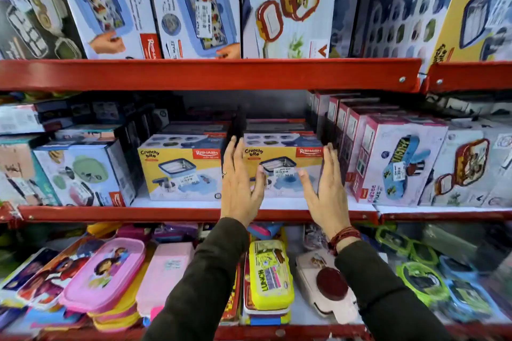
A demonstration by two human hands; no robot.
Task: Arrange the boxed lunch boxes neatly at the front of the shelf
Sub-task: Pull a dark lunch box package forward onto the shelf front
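Note:
Two yellow and white "Crunchy bite" lunch box cartons stand side by side on the middle shelf (pixel 194 213). The left carton (pixel 180 169) stands alone. The right carton (pixel 282 158) sits between my two hands. My left hand (pixel 239 183) is at its left end with fingers spread and upright. My right hand (pixel 324 188) is at its right end, fingers also spread. Both palms face inward at the carton's sides; I cannot tell if they touch it. More cartons are stacked behind these two.
Pink and white cartons (pixel 388 163) stand in a row right of my hands. A green-lunch-box carton (pixel 83 174) stands at the left. Blue cartons (pixel 194 5) fill the upper shelf. Loose plastic lunch boxes (pixel 268 274) lie on the lower shelf.

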